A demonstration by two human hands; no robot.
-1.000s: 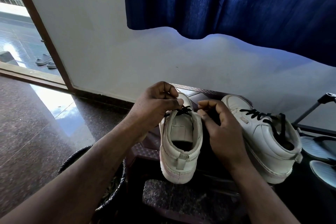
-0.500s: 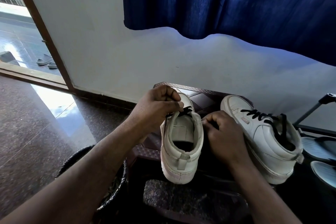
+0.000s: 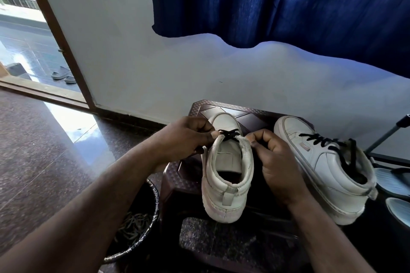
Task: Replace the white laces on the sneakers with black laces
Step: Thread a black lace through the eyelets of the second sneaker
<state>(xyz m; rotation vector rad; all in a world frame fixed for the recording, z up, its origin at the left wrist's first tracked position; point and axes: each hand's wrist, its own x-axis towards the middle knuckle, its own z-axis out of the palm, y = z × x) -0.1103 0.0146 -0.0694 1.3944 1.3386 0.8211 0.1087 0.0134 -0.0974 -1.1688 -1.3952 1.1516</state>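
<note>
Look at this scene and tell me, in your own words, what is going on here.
A person is threading a black lace into a white sneaker that stands on a dark stool. The left hand and the right hand each pinch the lace at the top of the shoe. The other sneaker, to the right, already carries black laces. A bin on the floor to the left holds what look like loose laces.
</note>
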